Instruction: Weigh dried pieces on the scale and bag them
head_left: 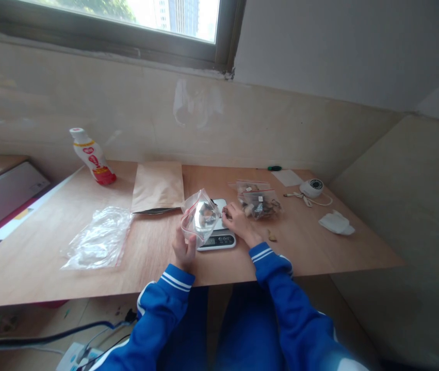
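My left hand (pixel 183 248) grips the near-left edge of a clear zip bag (pixel 200 219), which stands open and tilted over the kitchen scale (pixel 225 241). A few dark pieces show inside the bag. Over the right side of the scale, my right hand (pixel 235 220) pinches a small brown piece (pixel 226 213) beside the bag's mouth. The scale has a white body and a dark display strip, and the bag covers part of it. To the right of that hand lie filled zip bags (pixel 260 205) of brownish dried pieces. A single loose piece (pixel 272 236) rests near my right wrist.
A brown paper pouch (pixel 159 185) lies behind the scale to the left, with empty clear bags (pixel 99 239) nearer. A white-and-red bottle (pixel 93 157) stands far left. On the right are a white corded device (pixel 312 188), a crumpled tissue (pixel 337 222) and white paper (pixel 287 178).
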